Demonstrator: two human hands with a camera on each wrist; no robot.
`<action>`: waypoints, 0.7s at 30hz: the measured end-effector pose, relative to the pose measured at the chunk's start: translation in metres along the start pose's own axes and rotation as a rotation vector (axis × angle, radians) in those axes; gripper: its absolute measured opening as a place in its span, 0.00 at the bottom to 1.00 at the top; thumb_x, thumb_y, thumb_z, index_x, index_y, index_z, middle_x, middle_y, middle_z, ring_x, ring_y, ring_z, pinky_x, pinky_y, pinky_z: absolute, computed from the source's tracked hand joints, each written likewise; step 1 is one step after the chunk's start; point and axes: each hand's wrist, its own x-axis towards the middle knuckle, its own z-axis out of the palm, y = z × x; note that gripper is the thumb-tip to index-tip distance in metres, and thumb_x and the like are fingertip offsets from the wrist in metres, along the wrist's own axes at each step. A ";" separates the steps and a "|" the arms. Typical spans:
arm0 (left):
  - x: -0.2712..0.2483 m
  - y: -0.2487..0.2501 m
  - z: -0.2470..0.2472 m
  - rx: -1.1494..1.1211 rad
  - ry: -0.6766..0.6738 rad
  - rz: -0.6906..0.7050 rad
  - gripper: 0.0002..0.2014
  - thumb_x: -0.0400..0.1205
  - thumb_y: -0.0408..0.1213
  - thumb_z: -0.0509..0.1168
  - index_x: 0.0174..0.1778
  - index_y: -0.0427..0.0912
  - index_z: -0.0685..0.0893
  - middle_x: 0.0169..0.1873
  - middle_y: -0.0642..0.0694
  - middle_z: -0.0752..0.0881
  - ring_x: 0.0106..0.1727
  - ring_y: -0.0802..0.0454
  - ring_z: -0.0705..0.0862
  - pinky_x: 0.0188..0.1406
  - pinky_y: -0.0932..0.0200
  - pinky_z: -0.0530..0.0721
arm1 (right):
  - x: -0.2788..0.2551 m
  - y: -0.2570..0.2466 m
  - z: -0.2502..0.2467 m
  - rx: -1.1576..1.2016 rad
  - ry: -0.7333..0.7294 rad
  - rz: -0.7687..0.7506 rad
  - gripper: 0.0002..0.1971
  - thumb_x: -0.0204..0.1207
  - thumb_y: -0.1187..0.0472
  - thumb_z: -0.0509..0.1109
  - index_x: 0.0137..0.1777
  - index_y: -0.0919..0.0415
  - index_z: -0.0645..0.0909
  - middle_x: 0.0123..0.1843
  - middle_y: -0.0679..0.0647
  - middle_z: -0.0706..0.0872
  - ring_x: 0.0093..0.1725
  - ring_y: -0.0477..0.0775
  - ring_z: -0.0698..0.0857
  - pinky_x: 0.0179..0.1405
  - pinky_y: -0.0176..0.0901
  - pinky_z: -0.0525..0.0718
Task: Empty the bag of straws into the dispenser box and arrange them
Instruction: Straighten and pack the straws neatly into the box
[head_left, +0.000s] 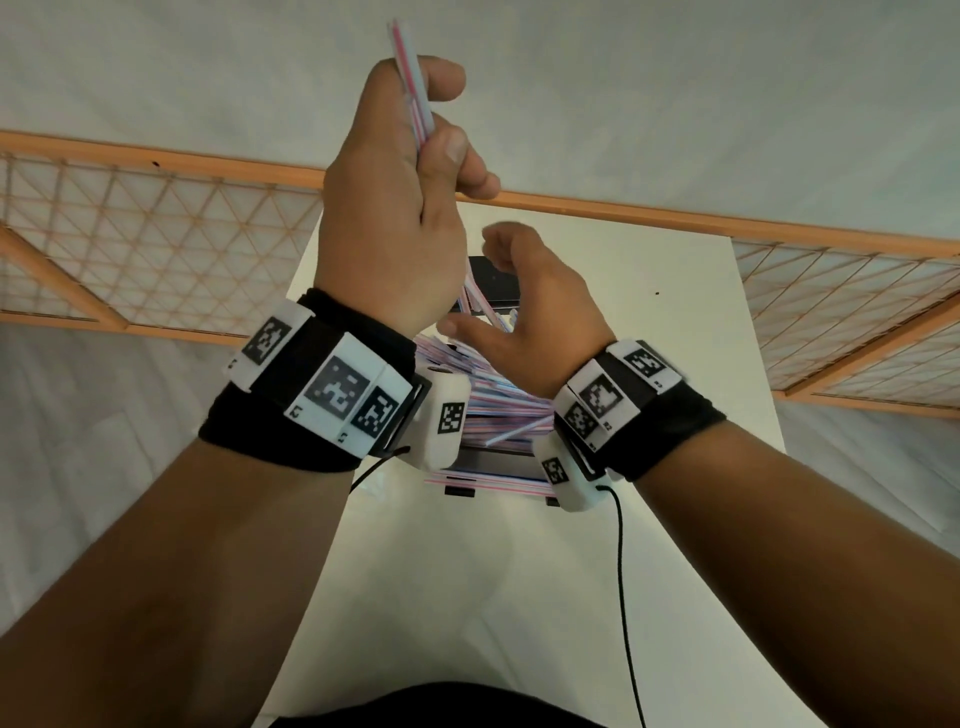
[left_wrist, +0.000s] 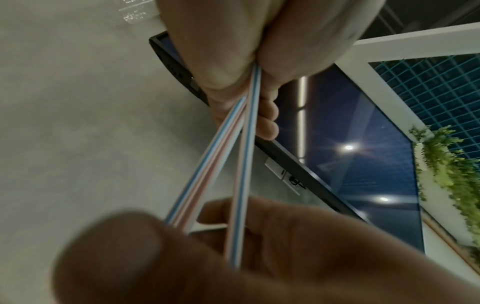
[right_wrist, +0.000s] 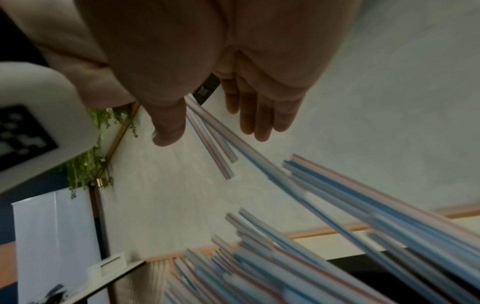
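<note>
My left hand is raised and grips a few red, white and blue striped straws; their upper ends stick out past my fingers. The left wrist view shows those held straws running down from my curled fingers. Lower and to the right, my right hand hovers open; the right wrist view shows the straws' lower ends between its thumb and fingers, with gaps either side. A heap of straws fills the black dispenser box beneath both wrists. No bag is in view.
The box stands on a white table. An orange-framed lattice panel runs behind the table on both sides. A black cable hangs from my right wrist over the table's near part. A dark screen and a plant appear in the left wrist view.
</note>
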 end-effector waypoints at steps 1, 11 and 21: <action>-0.001 0.004 0.000 -0.005 0.000 0.007 0.15 0.89 0.28 0.51 0.69 0.35 0.75 0.36 0.55 0.84 0.43 0.63 0.91 0.50 0.65 0.86 | 0.004 -0.006 0.000 0.041 0.009 -0.015 0.39 0.70 0.44 0.79 0.76 0.59 0.70 0.70 0.53 0.83 0.67 0.50 0.82 0.65 0.43 0.79; -0.002 0.025 -0.002 -0.541 0.223 -0.016 0.17 0.85 0.27 0.65 0.66 0.31 0.66 0.44 0.37 0.83 0.39 0.39 0.91 0.43 0.45 0.91 | 0.014 -0.006 -0.026 -0.025 0.186 -0.096 0.26 0.81 0.46 0.66 0.24 0.54 0.65 0.19 0.48 0.66 0.24 0.55 0.66 0.25 0.46 0.62; -0.053 -0.005 0.026 0.132 -0.361 -0.017 0.30 0.88 0.54 0.53 0.42 0.32 0.89 0.35 0.39 0.90 0.41 0.44 0.88 0.45 0.44 0.81 | -0.033 0.027 0.005 -0.100 0.001 0.040 0.22 0.65 0.43 0.51 0.21 0.60 0.70 0.19 0.53 0.74 0.24 0.60 0.74 0.25 0.47 0.69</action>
